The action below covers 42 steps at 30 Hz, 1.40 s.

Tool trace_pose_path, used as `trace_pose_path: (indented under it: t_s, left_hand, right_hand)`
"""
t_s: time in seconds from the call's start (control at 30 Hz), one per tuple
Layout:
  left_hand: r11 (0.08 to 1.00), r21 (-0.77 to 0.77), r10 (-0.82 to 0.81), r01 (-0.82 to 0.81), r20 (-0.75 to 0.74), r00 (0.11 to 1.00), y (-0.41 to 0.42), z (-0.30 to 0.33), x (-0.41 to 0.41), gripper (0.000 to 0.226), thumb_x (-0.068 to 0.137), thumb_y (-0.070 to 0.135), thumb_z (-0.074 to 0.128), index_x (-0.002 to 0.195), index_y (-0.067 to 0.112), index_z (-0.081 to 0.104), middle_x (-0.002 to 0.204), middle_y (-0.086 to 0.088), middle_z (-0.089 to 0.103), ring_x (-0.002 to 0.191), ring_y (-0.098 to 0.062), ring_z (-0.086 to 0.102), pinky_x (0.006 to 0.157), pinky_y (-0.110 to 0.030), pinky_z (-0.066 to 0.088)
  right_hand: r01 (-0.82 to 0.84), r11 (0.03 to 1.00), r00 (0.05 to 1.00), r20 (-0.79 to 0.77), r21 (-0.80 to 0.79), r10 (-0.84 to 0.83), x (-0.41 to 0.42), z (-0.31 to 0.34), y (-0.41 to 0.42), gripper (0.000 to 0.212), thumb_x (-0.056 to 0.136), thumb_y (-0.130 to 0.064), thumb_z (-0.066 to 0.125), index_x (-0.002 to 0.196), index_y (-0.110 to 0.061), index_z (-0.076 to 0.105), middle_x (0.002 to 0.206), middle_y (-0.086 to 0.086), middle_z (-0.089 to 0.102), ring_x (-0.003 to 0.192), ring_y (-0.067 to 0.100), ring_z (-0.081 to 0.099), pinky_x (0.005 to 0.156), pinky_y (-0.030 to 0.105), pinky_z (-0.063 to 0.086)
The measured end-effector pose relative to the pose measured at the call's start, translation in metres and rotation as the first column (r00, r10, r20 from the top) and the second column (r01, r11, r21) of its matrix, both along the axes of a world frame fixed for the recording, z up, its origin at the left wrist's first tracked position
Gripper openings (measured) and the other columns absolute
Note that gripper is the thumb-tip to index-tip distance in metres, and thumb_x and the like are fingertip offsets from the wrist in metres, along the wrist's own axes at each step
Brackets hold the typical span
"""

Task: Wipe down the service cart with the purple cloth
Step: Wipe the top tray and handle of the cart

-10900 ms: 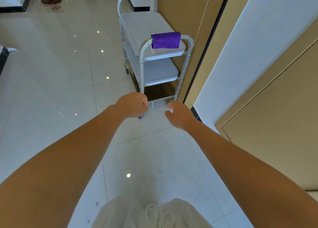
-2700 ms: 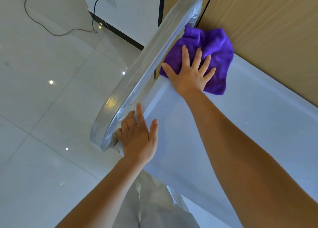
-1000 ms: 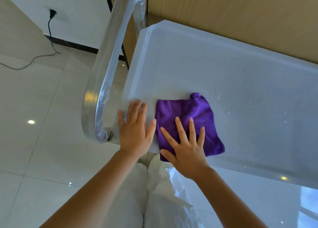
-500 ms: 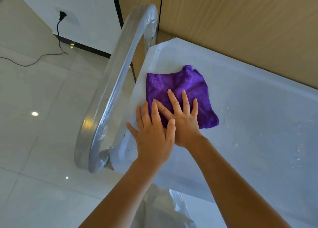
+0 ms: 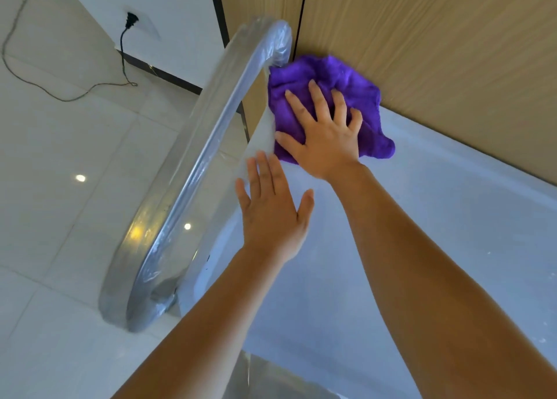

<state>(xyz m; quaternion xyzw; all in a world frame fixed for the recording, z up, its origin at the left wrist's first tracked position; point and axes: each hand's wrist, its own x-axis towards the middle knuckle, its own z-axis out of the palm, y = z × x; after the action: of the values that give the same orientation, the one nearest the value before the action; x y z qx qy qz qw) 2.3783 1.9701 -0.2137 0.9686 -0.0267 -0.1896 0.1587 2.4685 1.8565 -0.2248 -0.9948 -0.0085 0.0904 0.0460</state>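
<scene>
The purple cloth [image 5: 358, 97] lies bunched in the far corner of the service cart's white top shelf [image 5: 376, 248], beside the wrapped metal handle [image 5: 193, 169]. My right hand [image 5: 325, 133] presses flat on the cloth with fingers spread. Palm down, my left hand [image 5: 271, 214] rests on the bare shelf near its left edge, just behind the right hand, holding nothing.
A wooden wall panel [image 5: 437, 42] runs right along the cart's far side. To the left is a glossy tiled floor [image 5: 60, 187] with a black power cord [image 5: 54, 91] plugged into a wall socket [image 5: 132, 21].
My right hand has pushed the cloth away from me into the far corner by the handle. My left hand has come off the right hand and lies alone on the shelf.
</scene>
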Motion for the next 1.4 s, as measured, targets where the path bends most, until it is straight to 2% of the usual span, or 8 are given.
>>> trace_pose_path:
  t_s: [0.2,0.33,0.53,0.77,0.93,1.1,1.27,1.4]
  left_hand:
    - [0.995,0.09,-0.031,0.035,-0.051,0.998,-0.004,0.001,0.001,0.074,0.094,0.057,0.014,0.146,0.013,-0.017,0.154,-0.015,-0.018,0.141,-0.029,-0.02,0.113,-0.046,-0.01]
    - [0.993,0.101,-0.05,0.058,-0.082,0.995,-0.011,0.002,0.004,0.065,0.092,0.059,0.009,0.146,0.033,-0.015,0.151,-0.022,-0.022,0.139,-0.038,-0.022,0.11,-0.056,-0.009]
    - [0.992,0.105,-0.065,0.072,-0.063,0.996,-0.011,-0.004,0.004,0.064,0.094,0.056,0.019,0.147,0.034,-0.011,0.15,-0.025,-0.023,0.138,-0.04,-0.023,0.109,-0.058,-0.009]
    - [0.993,0.082,-0.079,0.08,-0.022,0.997,-0.014,-0.005,0.004,0.067,0.095,0.05,0.029,0.149,0.028,-0.004,0.15,-0.029,-0.019,0.137,-0.044,-0.02,0.107,-0.06,-0.01]
    - [0.994,0.055,-0.091,0.092,-0.018,0.996,-0.008,-0.005,0.005,0.064,0.095,0.048,0.03,0.149,0.029,0.001,0.152,-0.025,-0.017,0.139,-0.041,-0.019,0.109,-0.057,-0.009]
    - [0.996,-0.089,-0.013,0.015,0.027,1.0,-0.006,-0.001,0.005,0.086,0.073,0.068,0.003,0.148,0.029,0.019,0.154,-0.023,-0.003,0.142,-0.038,-0.011,0.11,-0.055,-0.008]
    - [0.994,-0.105,-0.006,0.007,0.006,1.0,-0.007,0.004,0.007,0.076,0.088,0.065,0.026,0.149,0.028,0.001,0.155,-0.021,-0.001,0.142,-0.036,-0.011,0.111,-0.054,-0.008]
    - [0.993,-0.108,-0.057,0.056,-0.011,0.998,-0.004,0.007,0.01,0.08,0.086,0.065,0.037,0.149,0.03,0.003,0.155,-0.02,-0.006,0.142,-0.035,-0.015,0.111,-0.054,-0.009]
  right_hand:
    - [0.104,0.994,0.995,0.005,0.029,-0.104,-0.015,-0.002,-0.012,0.058,0.095,-0.053,0.027,0.147,-0.04,0.007,0.158,-0.004,0.0,0.143,0.029,0.001,0.112,0.051,0.003]
    - [0.213,0.977,0.977,-0.015,0.03,-0.213,-0.04,-0.003,-0.038,0.059,0.094,-0.055,0.029,0.147,-0.041,0.007,0.158,-0.003,0.001,0.143,0.03,-0.001,0.113,0.051,0.0]
    - [0.372,0.928,0.928,-0.031,0.008,-0.372,-0.081,-0.001,-0.083,0.062,0.092,-0.058,0.03,0.146,-0.042,0.005,0.158,-0.002,0.0,0.143,0.03,-0.002,0.113,0.052,0.001]
    - [0.676,0.735,0.734,-0.132,0.054,-0.666,-0.087,0.002,-0.077,0.063,0.092,-0.058,0.027,0.146,-0.041,0.0,0.157,0.001,-0.009,0.142,0.034,-0.012,0.111,0.057,-0.004]
    - [0.599,0.799,0.797,-0.149,0.059,-0.586,-0.078,0.003,-0.043,0.061,0.093,-0.059,0.024,0.146,-0.043,-0.003,0.157,0.002,-0.013,0.141,0.035,-0.016,0.108,0.061,-0.007]
    - [0.435,0.899,0.893,-0.149,0.046,-0.424,-0.081,0.005,-0.002,0.063,0.093,-0.059,0.021,0.144,-0.042,-0.011,0.156,0.003,-0.017,0.14,0.038,-0.018,0.108,0.062,-0.006]
    - [0.288,0.957,0.945,-0.165,0.02,-0.281,-0.1,0.005,0.027,0.073,0.091,-0.059,0.03,0.144,-0.039,-0.016,0.155,0.005,-0.02,0.14,0.037,-0.02,0.109,0.059,-0.008]
    - [0.223,0.975,0.959,-0.184,0.025,-0.215,-0.124,0.006,0.039,0.081,0.089,-0.055,0.044,0.145,-0.039,-0.013,0.155,0.005,-0.021,0.139,0.037,-0.023,0.109,0.057,-0.011]
